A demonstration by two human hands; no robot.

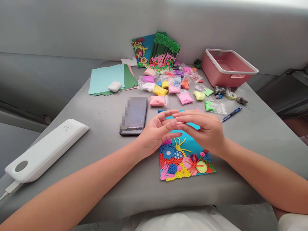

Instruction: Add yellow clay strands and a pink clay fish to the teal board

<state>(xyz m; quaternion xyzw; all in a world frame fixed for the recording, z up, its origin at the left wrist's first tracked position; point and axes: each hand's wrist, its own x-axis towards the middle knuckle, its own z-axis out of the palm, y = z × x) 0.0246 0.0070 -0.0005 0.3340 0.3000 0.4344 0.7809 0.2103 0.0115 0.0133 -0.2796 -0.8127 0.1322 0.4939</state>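
View: head camera; directions taken from the joined fingertips.
Right hand (204, 128): thumb and fingers pinched on a small pink piece (180, 123).
Left hand (160, 130): fingers partly curled, tips meeting those of the right at the piece; cannot tell whether it grips too.
Pink piece: between the fingertips, above the blue board.
Blue board (196, 146): 6 o'clock, flat on the grey surface (103, 160), partly hidden by both hands; lower part covered in coloured flowers, dots and strands.
Phone (134, 117): 9 o'clock, near the left hand; screen partly pixelated.
White device (48, 150): between 8 and 9, cable at its near end.
Paper sheets (106, 77): 10 o'clock, white case (115, 86) on top.
Clay packets (157, 100): 11 to 1 o'clock, scattered.
Decorated panels (166, 48): 12 o'clock, leaning behind the packets.
Pink basket (216, 72): between 1 and 2.
Blue cutter (232, 114): 3 o'clock, beyond the right hand.
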